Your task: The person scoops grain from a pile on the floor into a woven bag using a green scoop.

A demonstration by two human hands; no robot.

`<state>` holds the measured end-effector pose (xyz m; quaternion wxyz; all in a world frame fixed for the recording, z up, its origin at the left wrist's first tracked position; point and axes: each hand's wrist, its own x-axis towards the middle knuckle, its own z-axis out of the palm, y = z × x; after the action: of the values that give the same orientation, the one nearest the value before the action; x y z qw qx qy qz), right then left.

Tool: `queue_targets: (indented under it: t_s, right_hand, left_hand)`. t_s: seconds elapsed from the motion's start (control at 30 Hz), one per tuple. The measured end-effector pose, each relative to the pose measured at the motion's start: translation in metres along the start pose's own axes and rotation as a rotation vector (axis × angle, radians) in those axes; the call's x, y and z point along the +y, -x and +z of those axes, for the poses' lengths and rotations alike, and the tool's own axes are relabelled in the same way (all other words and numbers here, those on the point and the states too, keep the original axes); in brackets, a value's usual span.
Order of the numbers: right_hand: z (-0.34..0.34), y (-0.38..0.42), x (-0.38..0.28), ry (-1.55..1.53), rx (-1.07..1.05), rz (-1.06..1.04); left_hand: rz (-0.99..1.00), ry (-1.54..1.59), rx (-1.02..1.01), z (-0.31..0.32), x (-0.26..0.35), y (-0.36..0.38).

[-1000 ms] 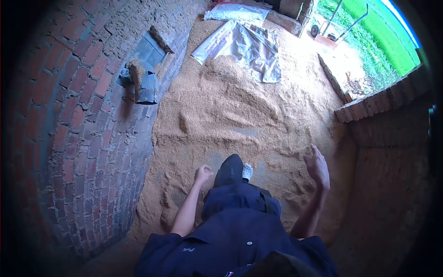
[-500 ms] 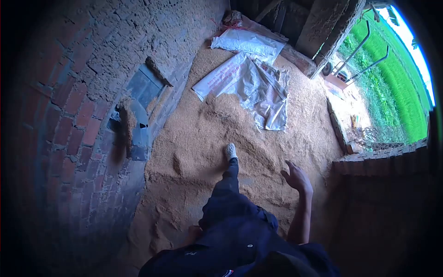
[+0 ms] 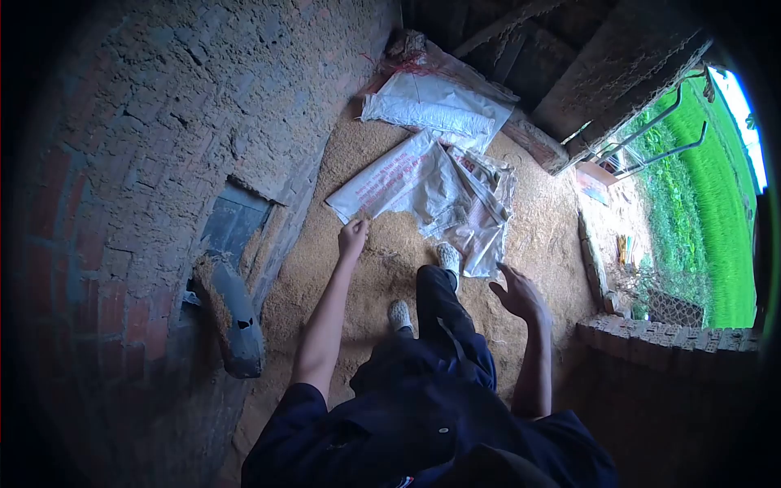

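My left hand [image 3: 352, 237] is stretched forward at left with its fingers curled in. No object shows in it, and it overlaps the lower left corner of a whitish woven sack [image 3: 443, 191] in this view. That sack lies spread and crumpled on the heap of tan husks [image 3: 325, 281], with faded red print on one side. At right, my right hand [image 3: 521, 297] hangs with thumb and fingers apart, holding nothing, close to the sack's lower edge. My feet in pale patterned shoes [image 3: 448, 258] stand on the husks, one right at the sack's edge.
Another white sack [image 3: 435, 110] lies folded farther back. A rough brick wall [image 3: 138, 297] with a grey chute-like piece [image 3: 236, 313] runs along the left. A low brick wall [image 3: 675, 335] stands at right. Outside are a metal-handled cart [image 3: 598, 172] and a green field [image 3: 716, 228].
My left hand has come up and forward into full view. I have stepped forward, so both feet show now and the sack is nearer. My right hand stays open.
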<state>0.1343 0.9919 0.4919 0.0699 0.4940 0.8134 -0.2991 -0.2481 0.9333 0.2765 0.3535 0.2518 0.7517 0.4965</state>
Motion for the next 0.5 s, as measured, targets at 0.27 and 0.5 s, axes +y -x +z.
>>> queue_targets:
  t_s: [0.27,0.5]
  right_hand:
    - [0.017,-0.227,0.066,-0.317,-0.021,0.091]
    - [0.082,-0.524,0.194,-0.653,-0.086,0.346]
  left_hand:
    - [0.564,0.671,-0.442,0.045,0.300,0.016]
    - [0.647,0.884,-0.403,0.092,0.343,-0.095]
